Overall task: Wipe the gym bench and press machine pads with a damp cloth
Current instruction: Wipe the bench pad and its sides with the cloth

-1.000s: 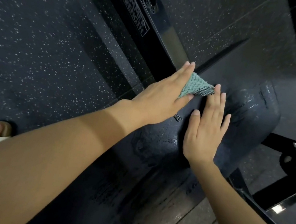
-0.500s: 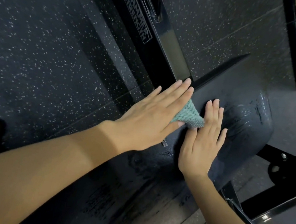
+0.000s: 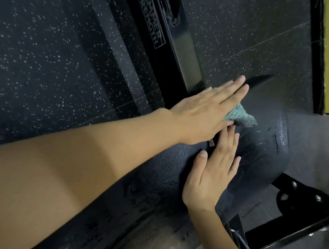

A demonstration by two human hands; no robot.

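Cloth (image 3: 239, 114) pressed flat under left hand (image 3: 206, 111) on bench pad (image 3: 260, 160); right hand (image 3: 211, 174) flat beside, both grips wide.

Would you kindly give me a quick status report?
Left hand flat on cloth, pressing it to pad. Right hand flat on pad. Nothing obstructing.

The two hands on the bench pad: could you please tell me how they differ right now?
The left hand presses flat on the teal cloth; the right hand lies flat on the bare bench pad, touching no cloth. The left hand reaches farther up the pad than the right hand. Both are open-palmed with fingers extended.
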